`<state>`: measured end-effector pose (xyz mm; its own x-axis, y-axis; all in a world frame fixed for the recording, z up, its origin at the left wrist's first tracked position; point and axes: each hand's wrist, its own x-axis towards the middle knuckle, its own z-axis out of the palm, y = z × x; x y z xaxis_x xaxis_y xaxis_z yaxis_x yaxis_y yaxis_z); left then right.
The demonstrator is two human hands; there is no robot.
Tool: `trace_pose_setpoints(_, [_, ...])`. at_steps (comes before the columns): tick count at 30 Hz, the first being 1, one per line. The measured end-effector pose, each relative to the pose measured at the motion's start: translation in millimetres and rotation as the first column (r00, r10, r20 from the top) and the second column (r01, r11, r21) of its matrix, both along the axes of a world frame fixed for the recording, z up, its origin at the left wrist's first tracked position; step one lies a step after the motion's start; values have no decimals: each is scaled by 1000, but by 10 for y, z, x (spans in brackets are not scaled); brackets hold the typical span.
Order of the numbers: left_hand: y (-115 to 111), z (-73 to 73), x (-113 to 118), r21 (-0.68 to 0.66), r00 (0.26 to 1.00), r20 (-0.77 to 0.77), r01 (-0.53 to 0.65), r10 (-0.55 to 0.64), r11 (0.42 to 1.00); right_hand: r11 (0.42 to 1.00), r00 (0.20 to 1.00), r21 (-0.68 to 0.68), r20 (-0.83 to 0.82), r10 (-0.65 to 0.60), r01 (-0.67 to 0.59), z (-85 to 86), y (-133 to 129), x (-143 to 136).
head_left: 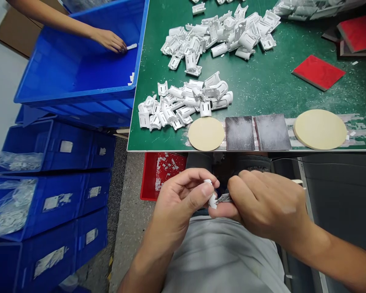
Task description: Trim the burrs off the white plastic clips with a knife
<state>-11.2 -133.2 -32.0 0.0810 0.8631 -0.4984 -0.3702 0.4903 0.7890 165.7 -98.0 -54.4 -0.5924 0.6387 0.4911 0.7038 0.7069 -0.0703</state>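
Between the thumb and fingers of my left hand (187, 195) is a small white plastic part (212, 199), held just in front of my lap. My right hand (266, 199) is closed around a knife, its thin metal blade (224, 198) poking out by the thumb and meeting the part's right side. The knife's handle is mostly hidden in my fist. Ahead, on the green table (256, 85), lie a nearer pile of white curved plastic parts (186, 99) and a larger pile of white plastic parts (219, 34) behind it.
Two round cream discs (206, 134) and two dark square pads (239, 133) line the table's front edge. Red-topped pads (319, 72) lie right. Another person's hand (110, 40) reaches into a blue bin (79, 95). Stacked blue crates (70, 150) stand left; a red tray (148, 179) sits below.
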Motion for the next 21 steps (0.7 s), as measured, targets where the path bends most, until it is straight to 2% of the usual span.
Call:
trace_pose_setpoints(8, [39, -2, 38, -4, 1000, -14, -19, 19, 1000, 1000, 1000, 1, -27, 3, -3, -26, -34, 34])
trace_pose_setpoints(12, [40, -19, 80, -33, 999, 16, -30, 31, 999, 1000, 995, -22, -101, 1, -3, -117, -68, 18])
trace_pose_setpoints(15, [21, -16, 36, -8, 987, -26, -159, 159, 987, 995, 973, -102, -233, -6, -19, -233, -180, -36])
trace_pose_setpoints(17, [92, -2, -66, 99, 922, -214, -308, 323, 946, 973, 930, -226, -365, -51, -36, -333, -276, -102])
trace_pose_setpoints(18, [180, 11, -130, 201, 853, -339, -345, 396, 917, 971, 922, -238, -377, -92, -1, -392, -321, -144])
trace_pose_setpoints(19, [308, 34, -193, 326, 764, -469, -316, 443, 891, 974, 916, -224, -386, -109, 22, -455, -361, -188])
trace_pose_setpoints(21, [668, 113, -290, 523, 574, -672, -79, 468, 848, 968, 882, -248, -446, -152, 41, -589, -430, -276])
